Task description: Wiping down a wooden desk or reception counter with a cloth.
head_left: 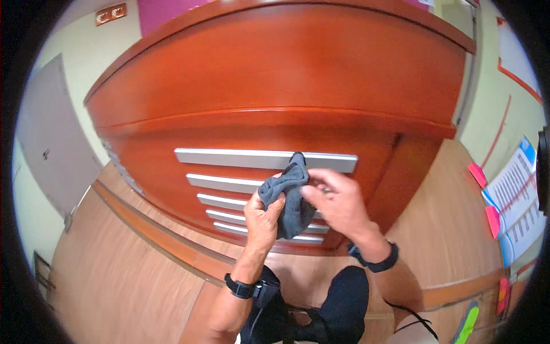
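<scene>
A bunched, dark grey knitted cloth piece point(293, 210), resembling a sock, is held up in front of the wooden counter. My left hand point(264, 219) grips its left side, with the thumb pressed on the front and the fingers mostly hidden behind. The top of the fabric narrows to a dark tip. At its right edge is my right hand point(337, 198), slightly blurred, with bent fingers and the thumb tip overlapping the cloth. Whether those fingers pinch the fabric is unclear. Black straps point(242, 287) circle both wrists.
A reddish-brown wooden counter point(266, 73) with silver horizontal strips point(206, 155) stands ahead. Printed sheets point(511, 193) hang on the right wall. A grey door point(56, 129) is at left. A green-and-grey object point(468, 322) lies at lower right. Wood-patterned flooring point(129, 266) surrounds my legs.
</scene>
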The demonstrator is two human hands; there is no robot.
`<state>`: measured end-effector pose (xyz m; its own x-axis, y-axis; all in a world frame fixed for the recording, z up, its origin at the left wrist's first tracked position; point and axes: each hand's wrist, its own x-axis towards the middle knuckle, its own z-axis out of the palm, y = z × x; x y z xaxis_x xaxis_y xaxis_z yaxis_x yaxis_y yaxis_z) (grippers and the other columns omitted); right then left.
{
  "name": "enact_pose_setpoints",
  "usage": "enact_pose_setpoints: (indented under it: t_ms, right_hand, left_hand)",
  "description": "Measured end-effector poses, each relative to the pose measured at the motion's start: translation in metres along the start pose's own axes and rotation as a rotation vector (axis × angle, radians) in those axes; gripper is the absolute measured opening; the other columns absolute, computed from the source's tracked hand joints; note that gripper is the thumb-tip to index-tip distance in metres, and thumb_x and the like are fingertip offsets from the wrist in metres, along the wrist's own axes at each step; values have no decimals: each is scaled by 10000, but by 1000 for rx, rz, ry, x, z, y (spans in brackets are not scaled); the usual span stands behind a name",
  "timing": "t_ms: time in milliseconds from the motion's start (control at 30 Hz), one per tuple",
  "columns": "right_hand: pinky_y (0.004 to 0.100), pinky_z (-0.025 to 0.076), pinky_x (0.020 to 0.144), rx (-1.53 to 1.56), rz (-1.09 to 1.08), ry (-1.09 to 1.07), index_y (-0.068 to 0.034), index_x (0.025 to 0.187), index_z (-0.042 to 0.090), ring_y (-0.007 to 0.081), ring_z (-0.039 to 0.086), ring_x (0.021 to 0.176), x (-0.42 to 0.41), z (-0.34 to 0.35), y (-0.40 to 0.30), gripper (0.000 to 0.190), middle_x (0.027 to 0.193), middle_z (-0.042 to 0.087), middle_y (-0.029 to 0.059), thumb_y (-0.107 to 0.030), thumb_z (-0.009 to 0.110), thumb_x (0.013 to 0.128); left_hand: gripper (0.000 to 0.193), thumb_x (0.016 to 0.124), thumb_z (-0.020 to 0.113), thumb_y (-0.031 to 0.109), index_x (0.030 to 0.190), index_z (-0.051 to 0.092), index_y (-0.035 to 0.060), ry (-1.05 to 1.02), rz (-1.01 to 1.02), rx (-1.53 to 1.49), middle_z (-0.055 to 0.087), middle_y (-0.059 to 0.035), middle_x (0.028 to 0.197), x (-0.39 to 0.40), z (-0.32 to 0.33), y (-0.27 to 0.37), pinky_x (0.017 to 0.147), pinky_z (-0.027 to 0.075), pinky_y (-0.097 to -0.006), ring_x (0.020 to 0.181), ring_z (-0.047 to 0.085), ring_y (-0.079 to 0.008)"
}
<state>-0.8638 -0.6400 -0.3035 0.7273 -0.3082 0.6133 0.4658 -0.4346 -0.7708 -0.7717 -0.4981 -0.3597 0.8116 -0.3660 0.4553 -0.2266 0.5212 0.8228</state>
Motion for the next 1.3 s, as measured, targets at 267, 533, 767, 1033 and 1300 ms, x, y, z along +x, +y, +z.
enact_pose_setpoints:
  t_ms: [267, 533, 767, 1033, 1300]
  right_hand:
    - [379, 490, 924, -1101, -682, 651, -11, 1022, 660, 295, 620, 1015, 86, -164, -21, 132, 1044, 649, 133, -119, 638, 949]
    - [430, 481, 868, -1159, -850, 644, -25, 939, 599, 335, 599, 954, 101, -199, 37, 90, 1009, 620, 154, -78, 667, 912]
    - [421, 477, 887, -1226, -885, 621, -13, 979, 591, 324, 597, 965, 103, -213, 43, 95, 1011, 614, 148, -79, 645, 939]
    - [405, 462, 941, -1187, -766, 576, -3, 1000, 585, 314, 592, 1026, 98, -232, 55, 117, 1062, 603, 150, -117, 605, 982]
    - [381, 462, 929, -1144, -794, 624, 15, 991, 585, 300, 594, 1017, 102, -212, 57, 123, 1038, 604, 145, -107, 599, 991]
  left_hand:
    - [209, 895, 634, 39, 1097, 677, 0, 649, 290, 317, 694, -36, 1019, 71, -141, 13, 865, 504, -305, 931, 624, -130]
    - [193, 790, 653, 80, 964, 701, 11, 892, 538, 1038, 675, -184, 990, 166, -249, 17, 938, 472, -406, 993, 630, -325]
    - [464, 690, 532, -53, 1132, 659, 10, 638, 704, 948, 607, -180, 1080, 148, -141, -28, 989, 451, -419, 1053, 586, -367]
    - [407, 702, 511, -120, 1065, 649, -1, 481, 836, 1004, 607, -202, 1030, 146, -127, -16, 954, 457, -429, 1024, 581, -386]
    - [405, 767, 564, -16, 1168, 619, 9, 851, 605, 1077, 595, -203, 1102, 173, -184, 0, 951, 455, -450, 1034, 584, -390]
